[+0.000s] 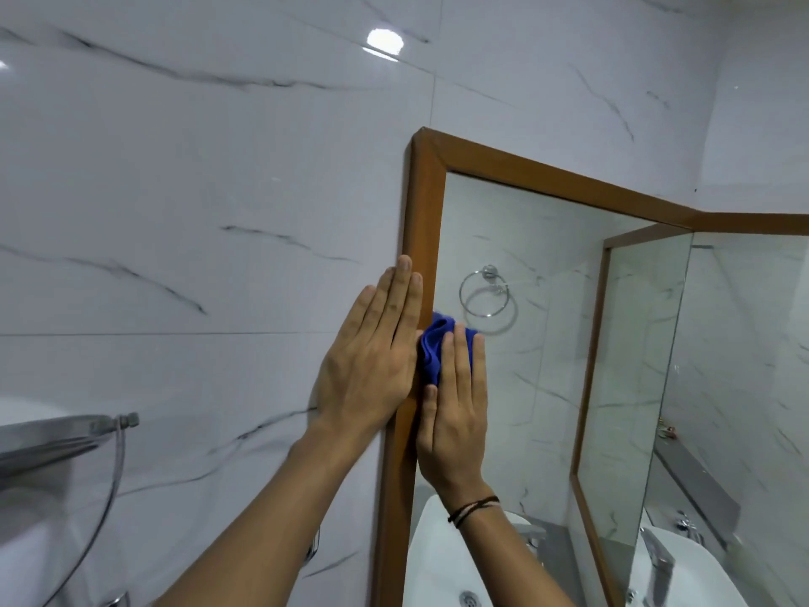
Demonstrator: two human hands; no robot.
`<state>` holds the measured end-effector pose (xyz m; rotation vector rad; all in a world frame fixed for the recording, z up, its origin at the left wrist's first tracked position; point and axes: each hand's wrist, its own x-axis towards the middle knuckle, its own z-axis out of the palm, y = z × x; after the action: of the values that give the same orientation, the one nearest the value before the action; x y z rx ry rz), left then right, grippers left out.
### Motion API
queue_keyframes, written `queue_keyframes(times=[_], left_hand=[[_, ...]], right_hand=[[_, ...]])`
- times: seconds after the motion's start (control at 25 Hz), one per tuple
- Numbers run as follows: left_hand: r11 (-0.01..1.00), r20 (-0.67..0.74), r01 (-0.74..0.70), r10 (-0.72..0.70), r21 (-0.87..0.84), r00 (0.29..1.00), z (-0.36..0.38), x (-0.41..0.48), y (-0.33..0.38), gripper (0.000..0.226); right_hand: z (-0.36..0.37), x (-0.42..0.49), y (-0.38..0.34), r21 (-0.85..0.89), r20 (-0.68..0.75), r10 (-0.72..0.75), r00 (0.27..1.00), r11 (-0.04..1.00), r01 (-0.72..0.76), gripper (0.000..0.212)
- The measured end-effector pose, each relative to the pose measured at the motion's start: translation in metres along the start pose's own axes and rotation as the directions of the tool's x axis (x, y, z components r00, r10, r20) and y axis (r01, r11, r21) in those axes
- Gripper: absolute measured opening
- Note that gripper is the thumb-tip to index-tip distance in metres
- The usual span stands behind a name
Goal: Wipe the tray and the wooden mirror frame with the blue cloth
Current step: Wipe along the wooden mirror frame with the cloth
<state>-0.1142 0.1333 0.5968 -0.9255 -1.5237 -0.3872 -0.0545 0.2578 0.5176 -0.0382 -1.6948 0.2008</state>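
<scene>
The wooden mirror frame [422,203] hangs on the marble wall, its left upright running down the middle of the view. My right hand [455,409] lies flat on a bunched blue cloth [431,343], pressing it against that upright and the edge of the glass. My left hand [372,357] rests flat on the wall tile just left of the frame, fingers straight and together, its fingertips touching the wood. The cloth shows only above and left of my right fingers. A curved glass tray-like shelf [57,457] sits at the lower left.
A white sink [442,562] with a drain and a chrome tap [532,536] lies below the mirror. The mirror glass [547,343] reflects a chrome towel ring [486,295], a second mirror and another tap. Marble wall tiles [175,212] fill the left.
</scene>
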Motion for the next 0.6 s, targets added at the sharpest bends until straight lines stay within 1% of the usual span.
queue_keyframes(times=[0.04, 0.12, 0.16, 0.28, 0.36, 0.48, 0.52, 0.6], left_hand=[[1.000, -0.001, 0.008, -0.008, -0.002, 1.000, -0.002, 0.000, 0.001, 0.063], [1.000, -0.013, 0.006, -0.006, 0.008, 1.000, 0.000, -0.004, 0.000, 0.064], [1.000, -0.012, -0.001, 0.001, 0.022, 1.000, 0.002, -0.004, 0.000, 0.064], [1.000, -0.015, 0.024, -0.024, -0.017, 1.000, 0.003, -0.006, 0.004, 0.064], [0.999, -0.020, 0.031, -0.031, -0.015, 0.999, 0.005, -0.016, 0.007, 0.064], [0.999, -0.012, 0.038, -0.038, 0.000, 0.999, 0.006, -0.031, 0.012, 0.064], [0.999, -0.003, 0.039, -0.039, -0.006, 0.999, 0.007, -0.038, 0.014, 0.065], [0.999, 0.006, 0.050, -0.050, 0.016, 0.999, 0.011, -0.050, 0.019, 0.065]], right_hand=[[0.000, -0.017, -0.002, 0.007, 0.019, 0.021, 1.000, 1.000, -0.021, 0.061], [0.000, -0.032, -0.005, 0.018, 0.019, 0.013, 1.000, 1.000, -0.013, 0.060], [0.001, -0.025, -0.003, 0.013, 0.003, 0.005, 1.000, 1.000, -0.005, 0.060], [0.006, -0.005, 0.001, -0.008, -0.031, 0.030, 0.999, 1.000, -0.031, 0.059], [0.010, -0.040, 0.004, -0.007, -0.024, 0.054, 0.998, 0.999, -0.054, 0.059], [0.009, -0.101, 0.006, 0.012, 0.056, 0.016, 0.998, 1.000, -0.017, 0.059], [0.009, -0.103, 0.007, 0.025, 0.063, 0.008, 0.998, 1.000, -0.010, 0.059], [0.010, -0.078, 0.007, 0.051, 0.019, 0.011, 1.000, 0.999, -0.012, 0.058]])
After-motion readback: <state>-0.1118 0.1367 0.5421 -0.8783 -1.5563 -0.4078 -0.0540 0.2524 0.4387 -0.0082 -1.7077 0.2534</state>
